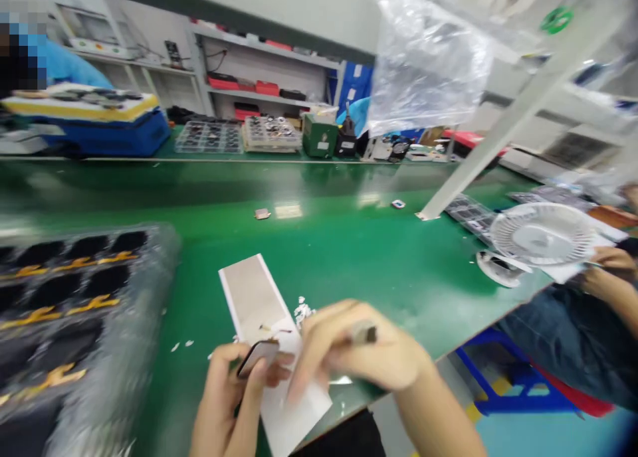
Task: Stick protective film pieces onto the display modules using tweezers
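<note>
My left hand (pixel 234 390) is closed on a small flat dark part with a pale rim (pixel 256 355), pinched between thumb and fingers near the bench's front edge. My right hand (pixel 356 361) is blurred by motion; its fingers curl round a small grey tool or piece (pixel 363 334) just right of the part. Both hands hover over a long white strip of card (pixel 254 304) lying on the green bench (pixel 319 244). White scraps (pixel 302 309) lie beside the strip.
A black tray with gold-marked pockets under clear film (pixel 64 311) fills the left. A white fan (pixel 543 234) stands at the right by another person's arm (pixel 608 277). A clear plastic bag (pixel 428 58) hangs above. Trays and boxes (pixel 239 137) line the far side.
</note>
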Action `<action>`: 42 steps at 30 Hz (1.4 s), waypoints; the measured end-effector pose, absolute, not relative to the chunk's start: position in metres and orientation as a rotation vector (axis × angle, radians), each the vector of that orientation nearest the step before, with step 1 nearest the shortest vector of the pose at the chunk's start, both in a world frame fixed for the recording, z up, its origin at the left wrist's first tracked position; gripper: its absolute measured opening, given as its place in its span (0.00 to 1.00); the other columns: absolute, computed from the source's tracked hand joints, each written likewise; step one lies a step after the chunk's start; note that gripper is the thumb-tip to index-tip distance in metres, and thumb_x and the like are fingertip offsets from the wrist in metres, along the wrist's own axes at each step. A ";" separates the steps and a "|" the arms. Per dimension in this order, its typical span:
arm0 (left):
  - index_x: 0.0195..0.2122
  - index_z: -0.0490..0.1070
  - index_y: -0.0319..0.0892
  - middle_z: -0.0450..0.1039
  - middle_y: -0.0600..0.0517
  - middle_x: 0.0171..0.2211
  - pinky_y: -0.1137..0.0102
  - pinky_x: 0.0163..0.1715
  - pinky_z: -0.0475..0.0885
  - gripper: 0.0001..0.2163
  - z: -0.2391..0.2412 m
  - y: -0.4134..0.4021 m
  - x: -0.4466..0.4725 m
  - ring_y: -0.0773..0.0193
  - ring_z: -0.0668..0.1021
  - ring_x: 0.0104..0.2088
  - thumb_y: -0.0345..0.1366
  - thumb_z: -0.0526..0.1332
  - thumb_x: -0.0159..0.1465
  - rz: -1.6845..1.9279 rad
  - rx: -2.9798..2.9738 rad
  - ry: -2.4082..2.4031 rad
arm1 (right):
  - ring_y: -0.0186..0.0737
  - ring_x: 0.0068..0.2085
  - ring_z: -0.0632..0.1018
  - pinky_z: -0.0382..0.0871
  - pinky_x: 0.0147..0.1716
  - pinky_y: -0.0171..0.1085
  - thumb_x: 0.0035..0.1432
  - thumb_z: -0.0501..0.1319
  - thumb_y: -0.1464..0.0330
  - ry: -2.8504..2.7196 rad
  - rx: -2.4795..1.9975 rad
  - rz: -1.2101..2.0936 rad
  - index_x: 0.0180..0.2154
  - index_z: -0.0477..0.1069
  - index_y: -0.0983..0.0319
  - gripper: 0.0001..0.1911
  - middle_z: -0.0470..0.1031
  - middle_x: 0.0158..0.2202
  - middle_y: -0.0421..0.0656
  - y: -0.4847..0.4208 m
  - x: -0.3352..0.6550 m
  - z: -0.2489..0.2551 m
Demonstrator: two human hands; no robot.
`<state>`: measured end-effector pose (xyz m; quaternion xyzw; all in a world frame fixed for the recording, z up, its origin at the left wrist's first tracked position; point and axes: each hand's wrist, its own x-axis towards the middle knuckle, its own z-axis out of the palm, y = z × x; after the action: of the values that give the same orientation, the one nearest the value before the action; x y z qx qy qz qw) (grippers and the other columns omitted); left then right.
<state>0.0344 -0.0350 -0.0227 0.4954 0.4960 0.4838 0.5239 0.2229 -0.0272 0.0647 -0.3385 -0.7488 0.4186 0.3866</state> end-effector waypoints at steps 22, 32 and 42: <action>0.44 0.64 0.44 0.68 0.54 0.33 0.74 0.36 0.69 0.06 -0.031 -0.029 0.026 0.68 0.73 0.32 0.38 0.50 0.73 0.940 1.359 1.010 | 0.35 0.37 0.79 0.75 0.32 0.32 0.64 0.59 0.76 -2.091 -1.099 0.144 0.46 0.72 0.65 0.09 0.77 0.39 0.46 -0.025 0.195 -0.007; 0.40 0.67 0.44 0.71 0.53 0.34 0.75 0.35 0.67 0.05 -0.029 -0.028 0.026 0.66 0.75 0.34 0.37 0.53 0.71 0.916 1.472 1.105 | 0.33 0.32 0.78 0.70 0.26 0.31 0.64 0.55 0.77 -2.156 -1.214 0.049 0.40 0.69 0.64 0.07 0.76 0.35 0.44 -0.022 0.190 -0.007; 0.43 0.63 0.44 0.70 0.53 0.31 0.74 0.34 0.66 0.06 -0.026 -0.033 0.026 0.66 0.74 0.34 0.39 0.52 0.73 0.984 1.218 1.033 | 0.31 0.23 0.65 0.55 0.22 0.33 0.57 0.63 0.71 -1.936 -1.633 0.389 0.23 0.66 0.61 0.12 0.64 0.21 0.36 0.018 0.242 -0.001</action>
<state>0.0261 -0.0330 -0.0262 0.5237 0.4439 0.4228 0.5915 0.2422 0.0179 -0.0013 -0.6107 -0.7240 0.1457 0.2858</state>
